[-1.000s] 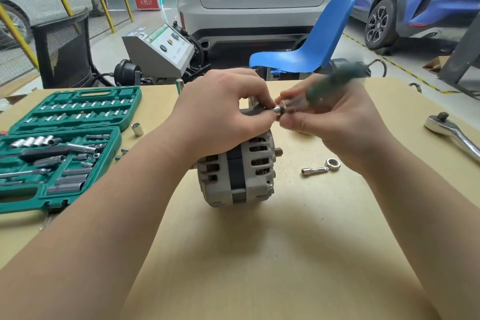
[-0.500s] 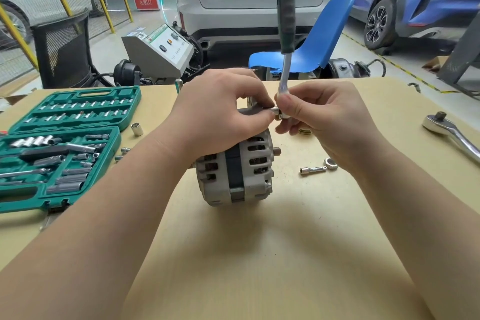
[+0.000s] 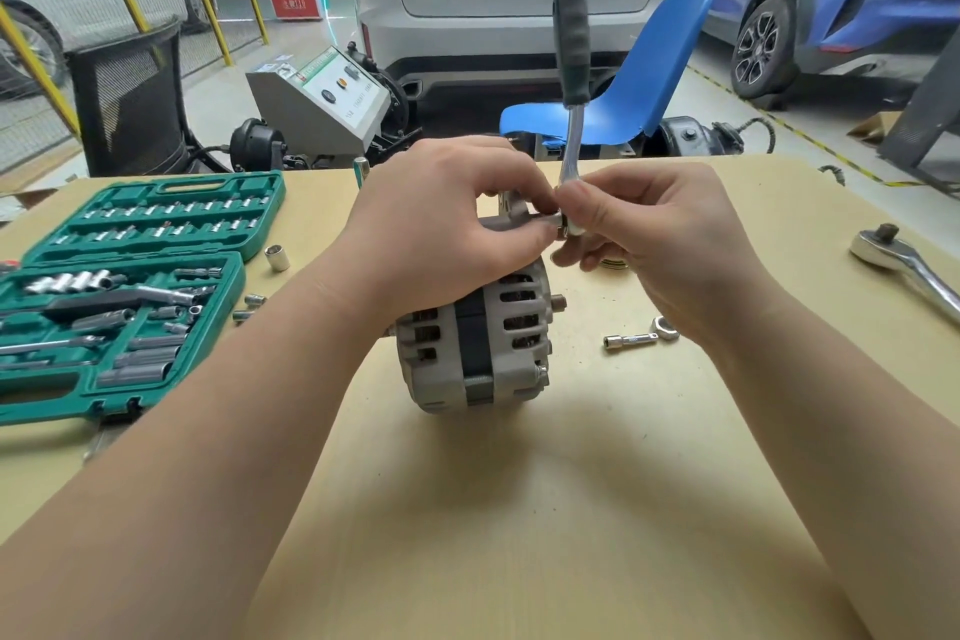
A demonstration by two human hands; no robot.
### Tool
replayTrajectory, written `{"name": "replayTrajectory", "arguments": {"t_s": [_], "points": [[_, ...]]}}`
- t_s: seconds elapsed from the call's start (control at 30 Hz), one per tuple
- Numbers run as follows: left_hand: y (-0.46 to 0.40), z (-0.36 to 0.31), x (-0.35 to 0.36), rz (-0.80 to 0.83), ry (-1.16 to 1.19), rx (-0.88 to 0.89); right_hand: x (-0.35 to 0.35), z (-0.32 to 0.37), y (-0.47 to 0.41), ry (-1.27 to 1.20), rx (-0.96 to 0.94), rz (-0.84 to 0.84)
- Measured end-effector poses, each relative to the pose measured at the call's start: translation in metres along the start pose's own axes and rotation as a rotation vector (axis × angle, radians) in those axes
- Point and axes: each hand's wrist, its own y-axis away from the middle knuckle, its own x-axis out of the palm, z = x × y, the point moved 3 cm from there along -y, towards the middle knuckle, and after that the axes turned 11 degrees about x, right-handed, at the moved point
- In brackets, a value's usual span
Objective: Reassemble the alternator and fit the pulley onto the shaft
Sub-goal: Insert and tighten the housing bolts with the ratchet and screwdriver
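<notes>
Alternator (image 3: 475,348) sits on table (image 3: 519,509), centre. Left hand (image 3: 441,229) rests atop housing, fingers pinching socket end. Right hand (image 3: 654,234) fingers grasp ratchet (image 3: 571,83) head, handle upright. Socket set (image 3: 119,286) lies left.

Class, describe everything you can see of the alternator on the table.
The alternator is a round grey cast-metal housing with slotted vents and a dark band round its middle. It stands on edge on the tan table, a short stub projecting on its right. The left hand rests on top; the right hand holds a small ratchet upright at its top bolt.
</notes>
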Motion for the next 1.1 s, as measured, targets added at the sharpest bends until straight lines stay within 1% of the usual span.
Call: {"name": "replayTrajectory", "arguments": {"t_s": [0.07, 0.23, 0.4, 0.57, 0.63, 0.77, 0.83, 0.97, 1.1], "points": [[-0.001, 0.001, 0.000, -0.002, 0.008, -0.004, 0.000, -0.002, 0.000, 0.000, 0.001, 0.008], [-0.002, 0.002, 0.001, 0.001, 0.002, -0.033, -0.005, 0.002, 0.006, -0.024, -0.099, 0.094], [-0.003, 0.001, 0.001, 0.011, -0.007, -0.035, -0.004, 0.002, 0.008, -0.015, -0.092, 0.040], [-0.001, 0.000, 0.001, 0.019, -0.033, -0.013, 0.002, -0.002, -0.001, 0.046, 0.002, -0.027], [-0.001, 0.001, 0.001, 0.011, -0.013, -0.008, 0.002, -0.001, 0.000, 0.033, -0.001, -0.003], [-0.002, 0.002, 0.001, -0.003, 0.013, -0.024, -0.004, 0.002, 0.005, -0.030, -0.082, 0.091], [-0.002, 0.003, 0.001, -0.002, 0.010, -0.033, -0.007, 0.002, 0.010, -0.015, -0.095, 0.110], [-0.001, 0.002, 0.002, -0.001, -0.015, -0.024, -0.007, 0.002, 0.011, 0.065, -0.147, 0.009], [0.001, 0.001, 0.001, -0.012, -0.004, -0.006, -0.003, 0.001, 0.002, 0.052, -0.074, -0.008]]}}
